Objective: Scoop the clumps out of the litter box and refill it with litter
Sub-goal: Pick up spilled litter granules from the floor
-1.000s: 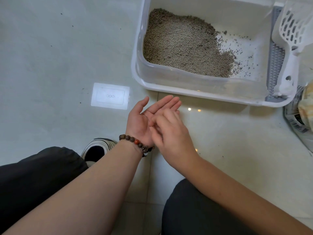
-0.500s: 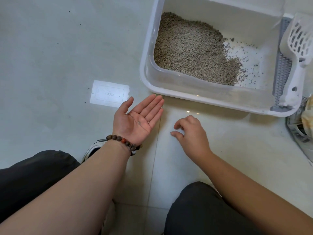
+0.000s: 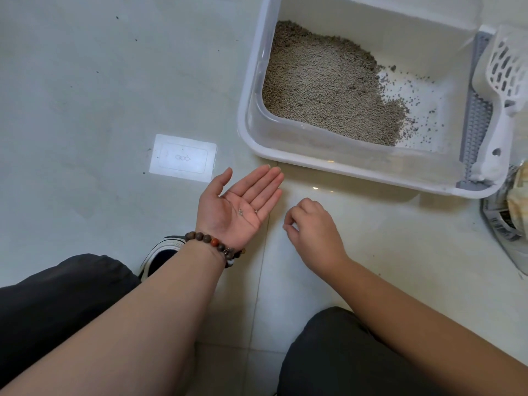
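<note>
Your left hand (image 3: 243,208) lies palm-up and flat with a few litter grains (image 3: 241,212) on it, your right hand (image 3: 313,230) is pinched shut over the floor (image 3: 85,81) beside it, and the litter box (image 3: 285,155), litter (image 3: 328,84) heaped left, sits just beyond with the scoop (image 3: 505,90) on its right rim.

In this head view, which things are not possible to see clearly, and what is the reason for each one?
- Right hand: its curled fingers hide whether they pinch a grain.
- Tiny grains on the open left hand: too small to identify.
- White slotted plastic scoop: its head is cut by the right edge.
- Printed bag on the floor: cut by the right edge, print unreadable.
- White plastic litter box: far side out of frame.
</note>
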Motion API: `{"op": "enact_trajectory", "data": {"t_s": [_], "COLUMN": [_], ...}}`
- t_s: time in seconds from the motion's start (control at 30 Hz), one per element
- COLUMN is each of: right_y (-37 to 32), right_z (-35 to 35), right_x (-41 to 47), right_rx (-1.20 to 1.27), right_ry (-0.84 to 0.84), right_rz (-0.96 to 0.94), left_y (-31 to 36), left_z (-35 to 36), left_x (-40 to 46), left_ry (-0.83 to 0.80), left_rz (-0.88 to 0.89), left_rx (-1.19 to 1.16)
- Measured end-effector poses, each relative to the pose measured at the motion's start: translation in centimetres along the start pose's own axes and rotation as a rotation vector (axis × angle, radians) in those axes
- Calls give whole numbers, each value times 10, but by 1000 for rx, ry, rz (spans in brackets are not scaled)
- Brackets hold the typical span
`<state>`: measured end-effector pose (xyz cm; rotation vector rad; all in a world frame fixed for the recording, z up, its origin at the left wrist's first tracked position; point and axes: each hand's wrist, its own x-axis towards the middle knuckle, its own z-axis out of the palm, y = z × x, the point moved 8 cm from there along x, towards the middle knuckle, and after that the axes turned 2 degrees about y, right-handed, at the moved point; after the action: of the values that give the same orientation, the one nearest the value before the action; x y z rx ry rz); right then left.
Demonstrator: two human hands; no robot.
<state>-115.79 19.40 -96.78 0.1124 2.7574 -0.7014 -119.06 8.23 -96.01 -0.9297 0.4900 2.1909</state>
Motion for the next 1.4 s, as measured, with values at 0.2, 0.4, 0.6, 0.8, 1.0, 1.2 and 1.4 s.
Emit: {"op": "enact_trajectory", "data": {"t_s": [0.2,0.4,0.6,0.8,1.0,1.2,1.4], "right_y": [-13,-29,-14,37,171,177,170], "right_z": [-40,-58,-69,-90,-71,-39,-40], "right_x": [-18,-36,-56,-92,-151,-150,-138], "right_rx": [261,303,234,383,329,291,203], "right_ry": [210,280,362,415,388,263,287], "right_rz": [38,-18,-24,85,594,540,431], "left_y": [-11,-45,-76,-94,-102,-110,-114], "left_z": [5,20,27,33,39,40,43], "left_x": [1,2,0,4,10,15,21], "left_ry": [-9,-38,-45,-27,-10,15,20], "left_rz": [-26,-93,-139,-133,-106,-91,-91], "left_rx": [17,80,152,183,205,247,267]}}
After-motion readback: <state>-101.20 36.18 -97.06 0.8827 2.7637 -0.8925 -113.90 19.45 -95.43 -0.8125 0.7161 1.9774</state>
